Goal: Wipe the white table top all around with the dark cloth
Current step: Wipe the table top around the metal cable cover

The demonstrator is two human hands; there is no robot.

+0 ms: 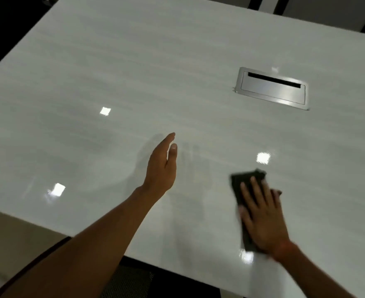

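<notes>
While your right hand (263,220) presses the dark cloth (245,186) flat, fingers (255,190) spread, near the front edge of the white surface (134,72), your left hand (162,166) hovers empty, fingers together, with the far stretch around the metal hatch (273,88) apparently unwiped.

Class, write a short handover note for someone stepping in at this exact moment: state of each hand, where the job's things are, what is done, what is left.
Right hand: flat, palm pressing the dark folded cloth onto the glossy white table top, near its front edge.
Left hand: open, empty, raised edge-on over the table's middle.
Silver rectangular cable hatch: closed, set in the top beyond the cloth.
Done: cannot tell; no visible marks.
Left: judged from here, wipe far side, left side and around the hatch.
</notes>
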